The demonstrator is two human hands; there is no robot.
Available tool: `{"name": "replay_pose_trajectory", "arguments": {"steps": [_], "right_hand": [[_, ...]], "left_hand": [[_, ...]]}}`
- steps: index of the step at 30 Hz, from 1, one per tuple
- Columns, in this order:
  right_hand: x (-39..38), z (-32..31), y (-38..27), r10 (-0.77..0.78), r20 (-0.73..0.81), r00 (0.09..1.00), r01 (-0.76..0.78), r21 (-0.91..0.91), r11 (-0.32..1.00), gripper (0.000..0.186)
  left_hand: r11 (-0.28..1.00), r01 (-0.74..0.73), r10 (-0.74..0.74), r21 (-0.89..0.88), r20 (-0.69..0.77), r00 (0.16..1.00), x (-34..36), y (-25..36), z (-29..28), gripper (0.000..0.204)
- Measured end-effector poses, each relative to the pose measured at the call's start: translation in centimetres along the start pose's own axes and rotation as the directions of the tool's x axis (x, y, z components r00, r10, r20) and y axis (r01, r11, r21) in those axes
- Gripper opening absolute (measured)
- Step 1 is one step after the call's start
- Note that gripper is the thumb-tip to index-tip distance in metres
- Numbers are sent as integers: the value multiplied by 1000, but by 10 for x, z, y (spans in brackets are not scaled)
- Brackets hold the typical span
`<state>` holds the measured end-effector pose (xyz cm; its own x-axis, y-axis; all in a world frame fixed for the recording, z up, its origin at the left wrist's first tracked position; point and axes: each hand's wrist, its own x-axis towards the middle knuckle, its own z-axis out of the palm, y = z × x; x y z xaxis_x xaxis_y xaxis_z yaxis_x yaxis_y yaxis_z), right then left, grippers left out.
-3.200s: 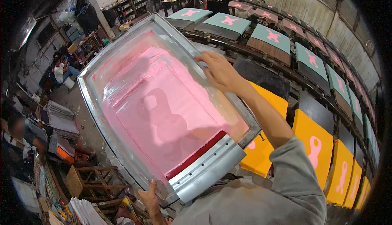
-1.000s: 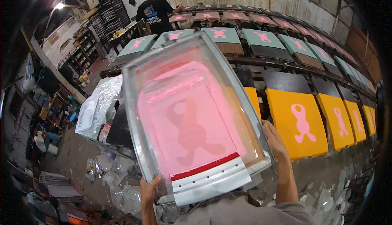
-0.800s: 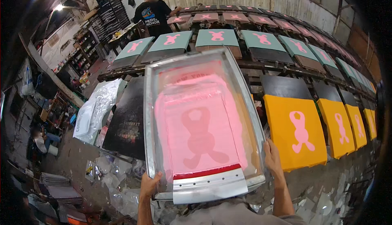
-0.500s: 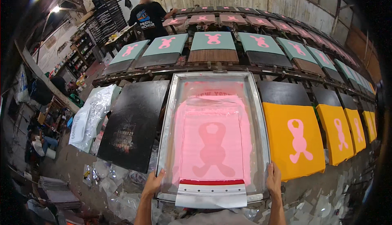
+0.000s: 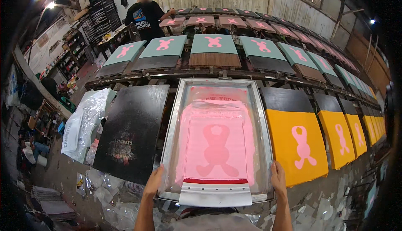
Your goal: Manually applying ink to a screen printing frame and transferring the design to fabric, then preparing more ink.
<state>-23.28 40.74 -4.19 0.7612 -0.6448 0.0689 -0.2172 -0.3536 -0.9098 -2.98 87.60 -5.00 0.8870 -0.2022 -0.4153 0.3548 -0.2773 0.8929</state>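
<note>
A metal-rimmed printing screen (image 5: 173, 126) lies before me, with pink ink and a rabbit-shaped figure with long ears on its mesh. My left hand (image 5: 155, 180) is closed around its lower left side. On the lower right side, my right hand (image 5: 278, 178) grips the rim in the same way. A squeegee (image 5: 215, 194) with a pale holder and a red blade rests across the near end of the screen, touched by neither hand. Whatever lies beneath the screen is hidden.
A bare black board (image 5: 132, 126) stands left of the screen, beside a plastic-covered stack (image 5: 86, 122). Yellow fabric (image 5: 299, 147) with pink figures covers boards at right. Green fabric pieces (image 5: 214, 41) line the row behind. A person (image 5: 144, 15) stands at the far left. Plastic scraps litter the floor.
The view has turned slightly right, so the boards and the person appear farther left. The screen looks slightly smaller, its near edge higher in the picture. Both hands keep their hold.
</note>
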Motion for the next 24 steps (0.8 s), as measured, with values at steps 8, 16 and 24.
{"name": "replay_pose_trajectory", "arguments": {"steps": [8,16,24], "right_hand": [[1,-2,12,4,-38,999,-8,-117,993,33],[-4,1,-13,46,27,999,-36,-279,959,31],[-65,1,-110,-255,557,790,479,-301,825,61]], "left_hand": [[958,-52,70,282,-52,996,-20,18,0,74],[896,-66,140,440,-138,980,-28,30,9,65],[584,-501,476,639,230,849,-99,68,28,53]]}}
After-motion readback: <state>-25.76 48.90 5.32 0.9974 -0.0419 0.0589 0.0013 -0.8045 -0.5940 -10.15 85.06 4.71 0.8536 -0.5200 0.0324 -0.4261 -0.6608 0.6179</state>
